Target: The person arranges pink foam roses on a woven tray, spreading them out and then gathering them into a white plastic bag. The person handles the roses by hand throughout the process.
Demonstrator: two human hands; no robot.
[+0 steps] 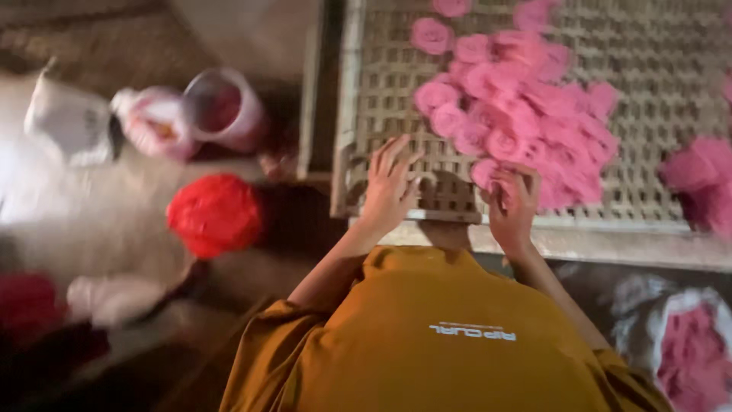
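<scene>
Across the upper half of the view lies a pale woven lattice tray (656,46) of flat bamboo-like strips, its open square weave showing dark gaps, set on a rough grey surface (610,246). Spread over it is a heap of soft pink round discs (526,107), each coiled like a small rosette and overlapping its neighbours; a second pink clump (705,179) lies well apart at the tray's right edge. The left hand (390,181) rests flat on the bare weave just beside the heap, fingers spread wide and holding nothing. The right hand (512,204) is bent at the knuckles with its fingertips curled onto the nearest pink discs at the heap's lower edge; the blur hides whether it pinches one. Both forearms rise from a mustard-orange cloth shirt (435,343). To the left, on the floor, sit a crinkled red mesh bundle (216,214), a pinkish translucent plastic tub (223,108) and a white bag (69,122). A sack of pink pieces (690,355) sits at the lower right.
</scene>
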